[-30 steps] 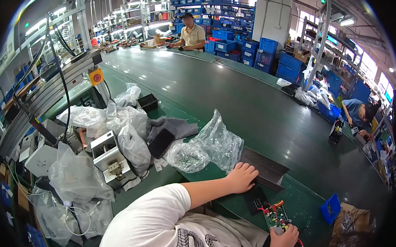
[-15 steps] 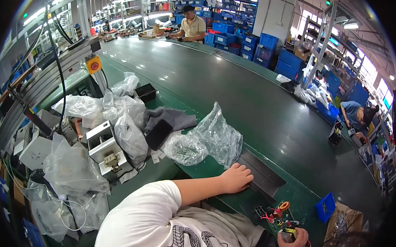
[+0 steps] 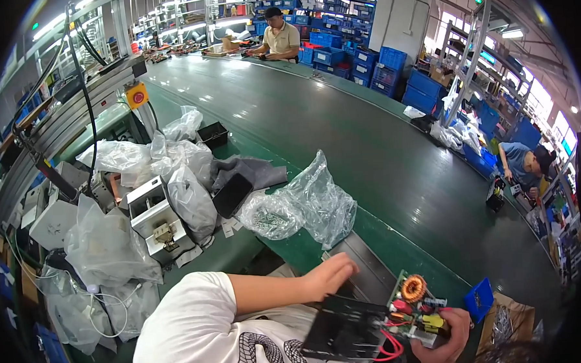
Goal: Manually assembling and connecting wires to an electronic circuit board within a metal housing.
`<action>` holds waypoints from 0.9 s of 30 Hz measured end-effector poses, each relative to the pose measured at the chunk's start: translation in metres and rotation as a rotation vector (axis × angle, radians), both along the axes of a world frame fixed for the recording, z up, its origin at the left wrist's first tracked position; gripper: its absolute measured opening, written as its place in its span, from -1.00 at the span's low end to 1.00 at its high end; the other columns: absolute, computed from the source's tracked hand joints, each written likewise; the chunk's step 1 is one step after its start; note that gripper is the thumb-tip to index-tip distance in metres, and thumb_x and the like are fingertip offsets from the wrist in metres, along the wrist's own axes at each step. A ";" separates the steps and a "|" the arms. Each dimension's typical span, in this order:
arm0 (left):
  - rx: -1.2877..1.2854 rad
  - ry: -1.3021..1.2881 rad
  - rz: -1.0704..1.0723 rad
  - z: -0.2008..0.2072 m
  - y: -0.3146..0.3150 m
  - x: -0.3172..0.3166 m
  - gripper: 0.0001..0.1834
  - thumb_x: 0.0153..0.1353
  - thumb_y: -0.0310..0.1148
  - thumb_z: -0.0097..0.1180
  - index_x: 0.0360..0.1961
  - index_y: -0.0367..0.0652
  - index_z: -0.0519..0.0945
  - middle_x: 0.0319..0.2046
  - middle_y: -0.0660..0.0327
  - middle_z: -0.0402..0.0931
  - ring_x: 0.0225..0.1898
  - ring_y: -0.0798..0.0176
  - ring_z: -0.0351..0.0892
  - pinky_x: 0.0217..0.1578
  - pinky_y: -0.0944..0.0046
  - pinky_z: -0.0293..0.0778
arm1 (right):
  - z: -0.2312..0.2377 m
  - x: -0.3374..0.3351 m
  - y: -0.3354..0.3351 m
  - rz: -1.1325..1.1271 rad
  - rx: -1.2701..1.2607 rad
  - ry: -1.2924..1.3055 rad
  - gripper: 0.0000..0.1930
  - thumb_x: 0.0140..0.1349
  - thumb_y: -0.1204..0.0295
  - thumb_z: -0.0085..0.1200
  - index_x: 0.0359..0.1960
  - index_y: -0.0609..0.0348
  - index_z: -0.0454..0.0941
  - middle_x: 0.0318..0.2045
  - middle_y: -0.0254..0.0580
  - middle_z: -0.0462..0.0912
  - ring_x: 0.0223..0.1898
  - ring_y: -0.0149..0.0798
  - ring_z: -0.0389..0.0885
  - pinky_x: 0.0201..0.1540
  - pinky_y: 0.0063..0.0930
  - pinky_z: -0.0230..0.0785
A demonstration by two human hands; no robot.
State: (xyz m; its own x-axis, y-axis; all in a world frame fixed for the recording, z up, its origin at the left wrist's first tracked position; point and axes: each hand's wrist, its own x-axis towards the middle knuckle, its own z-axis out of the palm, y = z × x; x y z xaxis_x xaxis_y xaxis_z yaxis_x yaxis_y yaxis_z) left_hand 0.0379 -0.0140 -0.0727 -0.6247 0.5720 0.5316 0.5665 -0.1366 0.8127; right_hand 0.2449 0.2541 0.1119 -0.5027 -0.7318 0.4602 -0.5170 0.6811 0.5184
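My right hand (image 3: 445,343), at the lower right, grips a circuit board (image 3: 409,309) by its edge. The board carries a copper-wound ring coil, yellow and red parts, and red wires. Those wires run toward a black plate (image 3: 345,328) that hangs tilted in front of my shirt, below my left wrist. My left hand (image 3: 333,274) is closed at the near left edge of a long dark grey metal panel (image 3: 365,259) on the green bench. Its fingertips are partly hidden.
Clear plastic bags (image 3: 324,203) lie beyond my left hand. More bagged parts, a white metal housing (image 3: 159,219) and a black phone-like slab (image 3: 233,196) crowd the left. A blue bin (image 3: 479,300) and a cardboard box (image 3: 507,321) stand right. Two people work farther off along the dark belt (image 3: 393,151).
My right hand has raised the circuit board and turned it, bringing the black plate into view. My left hand has drawn back toward me and closed; the grey panel has shifted slightly with it.
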 end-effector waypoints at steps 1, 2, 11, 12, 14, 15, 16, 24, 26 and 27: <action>0.042 -0.626 -0.162 -0.005 -0.001 0.004 -0.38 0.52 0.15 -0.18 0.03 -0.25 0.58 -0.18 0.07 0.57 -0.17 0.06 0.58 -0.11 0.09 0.51 | 0.000 -0.005 -0.036 -0.105 -0.461 -0.082 -0.40 -0.24 0.24 0.57 -0.11 0.19 0.63 -0.18 0.00 0.66 -0.10 0.05 0.62 0.03 -0.06 0.42; 0.040 -0.623 -0.153 -0.014 0.002 0.005 -0.38 0.52 0.15 -0.18 0.03 -0.25 0.58 -0.18 0.07 0.57 -0.17 0.06 0.58 -0.11 0.09 0.51 | -0.001 -0.008 -0.055 -0.210 -0.921 -0.167 -0.45 -0.18 0.23 0.53 -0.12 0.18 0.64 -0.19 -0.01 0.67 -0.09 0.02 0.62 0.08 -0.02 0.39; 0.551 -1.654 -1.035 0.036 -0.038 0.027 -0.01 0.27 0.57 -0.32 0.40 0.01 0.39 0.34 -0.04 0.42 0.24 -0.21 0.52 0.08 -0.42 0.51 | -0.033 -0.030 -0.070 -0.542 -0.759 -0.049 -0.30 -0.38 0.42 0.57 -0.09 0.22 0.49 -0.06 -0.03 0.52 0.02 0.10 0.48 0.13 -0.02 0.35; 0.553 -1.656 -1.029 0.045 -0.044 0.027 -0.01 0.27 0.57 -0.32 0.40 0.01 0.39 0.34 -0.04 0.42 0.24 -0.21 0.52 0.08 -0.42 0.51 | -0.037 -0.029 -0.068 -0.539 -0.761 -0.053 -0.30 -0.38 0.42 0.57 -0.09 0.22 0.49 -0.06 -0.03 0.52 0.02 0.10 0.48 0.13 -0.02 0.35; 0.498 -1.678 -1.193 0.073 -0.041 0.030 -0.03 0.29 0.54 -0.30 0.47 0.05 0.29 0.40 -0.03 0.32 0.32 -0.24 0.43 0.10 -0.46 0.46 | -0.042 -0.014 -0.062 -0.642 -0.761 -0.056 -0.30 -0.36 0.41 0.57 -0.08 0.22 0.50 -0.07 -0.03 0.52 0.03 0.10 0.48 0.13 -0.01 0.35; 0.491 -1.774 -1.134 0.070 -0.043 0.033 -0.05 0.32 0.48 -0.26 0.53 0.06 0.18 0.44 -0.01 0.26 0.36 -0.27 0.36 0.10 -0.46 0.44 | -0.045 -0.011 -0.061 -0.677 -0.774 -0.070 -0.30 -0.36 0.40 0.57 -0.07 0.21 0.50 -0.06 -0.04 0.52 0.03 0.10 0.48 0.15 0.01 0.34; 0.485 -1.787 -1.127 0.067 -0.041 0.036 -0.05 0.32 0.48 -0.26 0.53 0.06 0.18 0.44 -0.01 0.26 0.36 -0.27 0.36 0.10 -0.46 0.44 | -0.049 -0.007 -0.060 -0.684 -0.783 -0.078 -0.30 -0.36 0.40 0.57 -0.07 0.21 0.50 -0.06 -0.04 0.52 0.03 0.10 0.48 0.15 0.01 0.34; 0.086 -1.643 -1.292 0.056 -0.006 0.055 0.02 0.15 -0.03 0.23 0.57 0.20 -0.04 0.47 0.21 0.13 0.36 -0.27 0.33 0.16 -0.25 0.48 | -0.083 0.037 -0.026 -1.051 -0.686 -0.101 -0.33 -0.27 0.33 0.55 -0.03 0.14 0.55 -0.01 -0.08 0.54 0.07 0.09 0.48 0.18 0.01 0.33; -0.013 -1.634 -1.270 0.058 0.000 0.062 0.07 0.14 -0.02 0.28 0.58 0.22 -0.09 0.47 0.22 0.12 0.35 -0.23 0.33 0.09 -0.19 0.53 | -0.085 0.041 -0.025 -1.040 -0.596 0.001 -0.35 -0.24 0.30 0.56 -0.02 0.12 0.56 -0.01 -0.12 0.54 0.06 0.07 0.49 0.17 -0.01 0.33; -0.002 -1.679 -1.269 0.052 0.002 0.063 0.08 0.14 0.01 0.29 0.57 0.21 -0.09 0.46 0.21 0.13 0.33 -0.18 0.35 0.08 -0.17 0.53 | -0.082 0.043 -0.029 -1.065 -0.601 -0.013 -0.35 -0.24 0.30 0.56 -0.02 0.10 0.56 -0.02 -0.14 0.55 0.05 0.06 0.50 0.16 -0.01 0.34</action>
State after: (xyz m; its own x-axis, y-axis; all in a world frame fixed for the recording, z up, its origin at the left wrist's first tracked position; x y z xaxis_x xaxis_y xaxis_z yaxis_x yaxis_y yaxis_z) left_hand 0.1013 -0.0122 -0.0211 0.2504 0.9681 0.0061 -0.9168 0.2350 0.3229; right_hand 0.2880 0.2252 0.0297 -0.7279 0.3756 0.5737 0.4424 0.8965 -0.0257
